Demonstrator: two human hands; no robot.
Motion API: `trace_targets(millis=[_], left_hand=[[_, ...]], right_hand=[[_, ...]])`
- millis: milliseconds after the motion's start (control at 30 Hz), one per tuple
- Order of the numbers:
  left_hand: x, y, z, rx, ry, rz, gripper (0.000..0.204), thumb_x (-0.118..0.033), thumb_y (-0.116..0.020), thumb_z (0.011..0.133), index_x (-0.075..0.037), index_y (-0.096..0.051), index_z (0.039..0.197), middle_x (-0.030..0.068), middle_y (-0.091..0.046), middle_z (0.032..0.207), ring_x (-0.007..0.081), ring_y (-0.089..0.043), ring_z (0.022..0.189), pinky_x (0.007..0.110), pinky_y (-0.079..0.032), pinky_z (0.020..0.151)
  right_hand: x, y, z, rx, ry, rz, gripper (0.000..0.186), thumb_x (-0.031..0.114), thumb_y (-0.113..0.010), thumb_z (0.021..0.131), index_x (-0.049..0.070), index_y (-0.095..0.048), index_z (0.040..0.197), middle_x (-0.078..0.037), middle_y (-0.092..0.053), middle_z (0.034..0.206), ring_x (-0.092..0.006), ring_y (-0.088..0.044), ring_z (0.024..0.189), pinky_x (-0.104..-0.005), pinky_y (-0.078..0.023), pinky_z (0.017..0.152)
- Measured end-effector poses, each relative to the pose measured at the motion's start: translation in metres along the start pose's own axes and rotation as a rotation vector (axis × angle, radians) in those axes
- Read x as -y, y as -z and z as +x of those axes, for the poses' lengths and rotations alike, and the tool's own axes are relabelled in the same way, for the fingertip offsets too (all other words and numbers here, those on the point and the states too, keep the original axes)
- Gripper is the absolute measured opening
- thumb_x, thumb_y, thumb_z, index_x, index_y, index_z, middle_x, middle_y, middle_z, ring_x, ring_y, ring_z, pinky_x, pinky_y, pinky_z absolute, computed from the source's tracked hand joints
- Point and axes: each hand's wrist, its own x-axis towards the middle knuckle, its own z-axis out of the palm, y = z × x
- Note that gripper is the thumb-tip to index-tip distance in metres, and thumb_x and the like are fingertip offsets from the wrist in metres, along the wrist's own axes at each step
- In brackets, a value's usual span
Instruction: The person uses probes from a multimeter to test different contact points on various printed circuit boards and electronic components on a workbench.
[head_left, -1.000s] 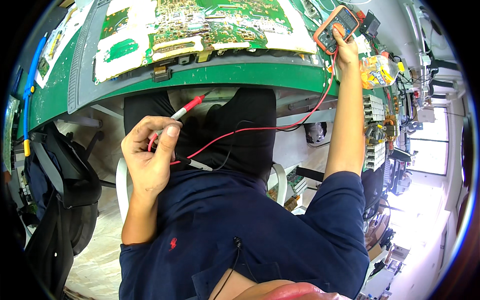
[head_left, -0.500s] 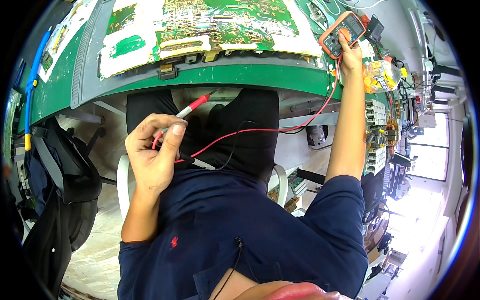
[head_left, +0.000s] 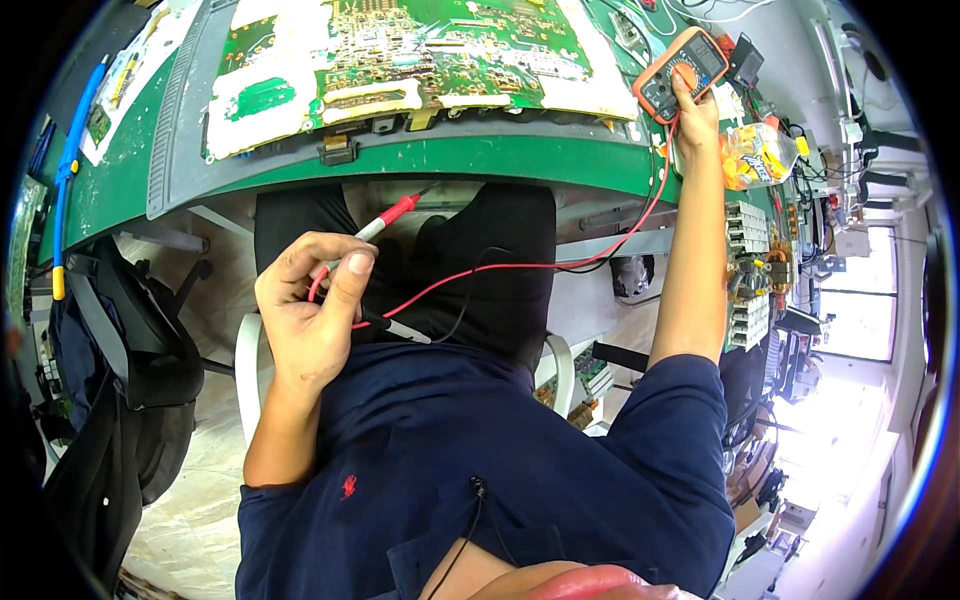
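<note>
My left hand (head_left: pixel 318 290) is closed around a red-and-white test probe (head_left: pixel 388 216), whose thin tip points away over my lap. A black-and-white test probe (head_left: pixel 408 331) pokes out below the same hand, at waist height. At the far right of the bench, my right hand (head_left: pixel 698 125) reaches to an orange-rimmed multimeter (head_left: pixel 657 88), a finger on its orange dial; the fingers under it are partly hidden. Red and black leads (head_left: pixel 520 266) run from the probes across to the meter. A large green circuit board (head_left: pixel 450 65) with whitish patches lies ahead, touched by neither hand.
The board rests on a grey mat (head_left: pixel 180 165) on the green bench (head_left: pixel 500 160). A blue rod-like tool (head_left: pixel 66 170) lies at the left. Beside my right forearm are a plastic bottle (head_left: pixel 758 158) with orange labelling and several metal-finned parts (head_left: pixel 748 230). A black bag (head_left: pixel 140 340) hangs at left.
The view has shifted very slightly. Both hands keep the same hold and nearly the same places.
</note>
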Motion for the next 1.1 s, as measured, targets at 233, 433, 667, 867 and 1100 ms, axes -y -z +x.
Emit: trace_targets(millis=[233,433,667,867,1100], left_hand=[[-0.001,0.002,-0.001,0.010,0.033,-0.022,0.015,-0.012,-0.066,0.087,0.003,-0.065,0.086,0.0019,-0.061,0.072,0.0022,-0.045,0.052,0.017,-0.033,0.048],[-0.002,0.003,-0.001,0.014,0.045,-0.039,0.013,-0.009,-0.067,0.087,0.004,-0.066,0.087,0.0019,-0.062,0.073,0.0021,-0.046,0.052,0.017,-0.034,0.048],[-0.002,0.003,-0.001,0.007,0.061,-0.063,0.012,-0.008,-0.066,0.087,0.003,-0.066,0.087,0.0030,-0.062,0.074,0.0021,-0.047,0.052,0.017,-0.035,0.047],[0.002,0.003,-0.002,0.011,0.031,-0.054,0.010,-0.008,-0.067,0.086,0.002,-0.066,0.088,0.0049,-0.064,0.080,0.0026,-0.048,0.051,0.017,-0.036,0.045],[0.003,-0.003,-0.002,0.056,0.034,-0.083,0.012,-0.009,-0.067,0.087,0.003,-0.065,0.089,0.0051,-0.064,0.079,0.0031,-0.049,0.051,0.017,-0.037,0.045]], right_hand=[[0.003,0.002,0.001,0.038,-0.084,0.000,0.042,0.013,-0.072,0.084,-0.001,-0.050,0.117,-0.010,-0.063,0.109,-0.0179,-0.062,0.095,-0.0317,-0.053,0.084],[-0.003,0.003,0.003,0.011,-0.064,0.047,0.049,0.014,-0.075,0.082,-0.002,-0.049,0.119,-0.010,-0.062,0.111,-0.0188,-0.061,0.098,-0.0318,-0.052,0.086],[0.014,-0.001,0.000,-0.106,-0.136,-0.079,0.053,0.018,-0.077,0.080,-0.007,-0.051,0.118,-0.014,-0.062,0.113,-0.0203,-0.062,0.100,-0.0318,-0.052,0.085],[0.016,-0.003,-0.019,-0.340,0.007,-0.266,0.066,0.033,-0.075,0.080,-0.011,-0.050,0.123,-0.020,-0.061,0.116,-0.0235,-0.061,0.101,-0.0322,-0.051,0.083],[0.022,0.018,-0.081,-0.285,0.211,-0.712,0.031,0.019,-0.063,0.086,-0.003,-0.064,0.108,-0.015,-0.069,0.100,-0.0225,-0.067,0.091,-0.0334,-0.051,0.082]])
